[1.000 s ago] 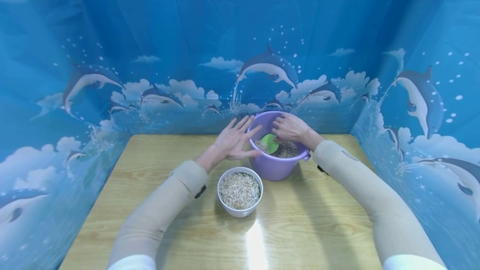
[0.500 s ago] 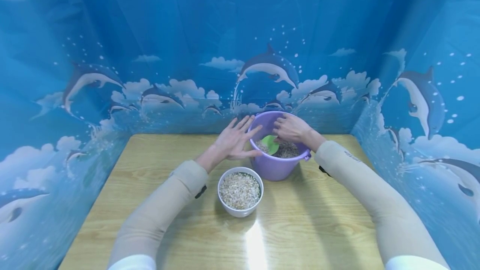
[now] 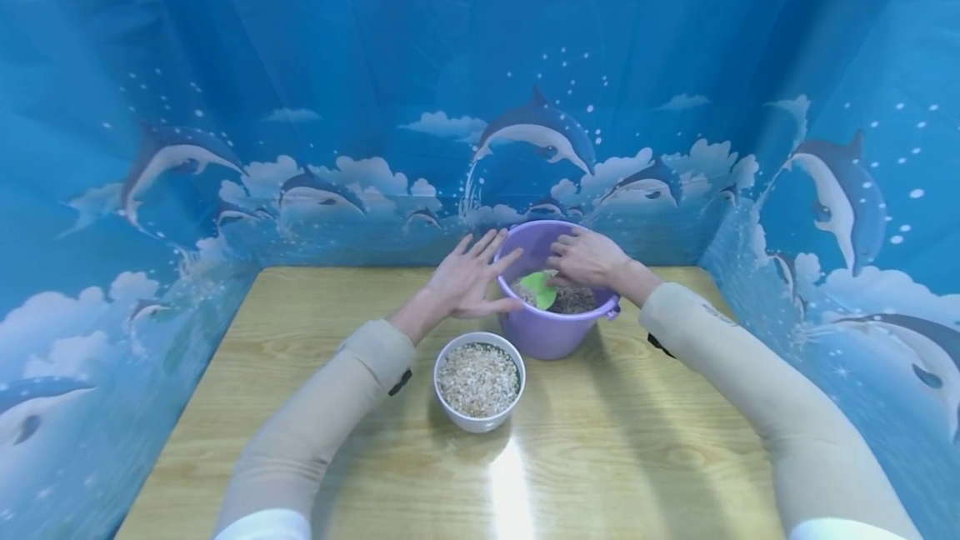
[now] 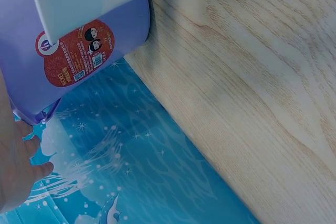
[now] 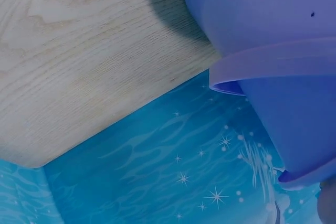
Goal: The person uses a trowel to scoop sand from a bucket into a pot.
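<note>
A purple bucket (image 3: 551, 336) stands toward the back of the table, with loose grain (image 3: 576, 300) in its bottom. Inside it my right hand (image 3: 588, 258) grips a green scoop (image 3: 540, 290), whose bowl lies at the grain; the handle is hidden under the fingers. My left hand (image 3: 468, 277) has its fingers spread, resting against the bucket's left rim. In front of the bucket sits a white bowl (image 3: 480, 423) filled with pale grain. The left wrist view has the bucket's red label (image 4: 79, 53) and part of the left hand (image 4: 18, 166) at the edge.
The wooden table (image 3: 315, 340) ends at a blue dolphin-print curtain (image 3: 360, 107) at the back and sides. The bucket's handle (image 5: 278, 59) hangs on its outer side in the right wrist view.
The right hand and forearm have shifted slightly right, and the green scoop has tilted a little in the bucket. The left hand, bowl and bucket stay in place.
</note>
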`<state>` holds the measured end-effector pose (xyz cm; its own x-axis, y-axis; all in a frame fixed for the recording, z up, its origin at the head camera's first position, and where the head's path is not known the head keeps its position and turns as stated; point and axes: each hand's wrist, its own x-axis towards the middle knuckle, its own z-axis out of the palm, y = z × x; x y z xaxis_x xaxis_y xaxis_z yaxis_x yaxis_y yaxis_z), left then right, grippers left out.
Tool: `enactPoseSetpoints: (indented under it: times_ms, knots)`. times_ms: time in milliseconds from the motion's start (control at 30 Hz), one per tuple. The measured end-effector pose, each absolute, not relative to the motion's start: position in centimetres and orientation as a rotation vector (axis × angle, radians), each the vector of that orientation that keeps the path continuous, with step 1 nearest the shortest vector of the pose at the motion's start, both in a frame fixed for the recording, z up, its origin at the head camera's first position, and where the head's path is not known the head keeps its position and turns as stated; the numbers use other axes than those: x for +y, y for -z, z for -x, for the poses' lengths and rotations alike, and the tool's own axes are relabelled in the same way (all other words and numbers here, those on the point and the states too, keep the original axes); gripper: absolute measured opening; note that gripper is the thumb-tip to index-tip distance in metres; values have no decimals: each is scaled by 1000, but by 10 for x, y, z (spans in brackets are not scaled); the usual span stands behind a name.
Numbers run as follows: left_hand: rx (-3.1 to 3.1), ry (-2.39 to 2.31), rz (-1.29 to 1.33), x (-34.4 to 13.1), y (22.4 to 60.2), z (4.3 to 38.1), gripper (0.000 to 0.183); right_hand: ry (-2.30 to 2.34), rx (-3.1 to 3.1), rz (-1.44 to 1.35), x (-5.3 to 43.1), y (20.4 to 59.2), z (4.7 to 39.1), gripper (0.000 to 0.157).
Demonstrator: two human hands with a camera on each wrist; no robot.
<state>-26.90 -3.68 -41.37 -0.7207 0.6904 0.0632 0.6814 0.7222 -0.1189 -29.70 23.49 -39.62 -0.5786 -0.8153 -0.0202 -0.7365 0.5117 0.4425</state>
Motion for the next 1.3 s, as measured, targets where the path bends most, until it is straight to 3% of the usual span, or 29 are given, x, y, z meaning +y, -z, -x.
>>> enactPoseSetpoints:
  times_ms: [1300]
  knots:
    - [-2817, -120, 1119, -37, 415, 269, 97, 344, -2570, -1234, 260, 384, 281, 36]
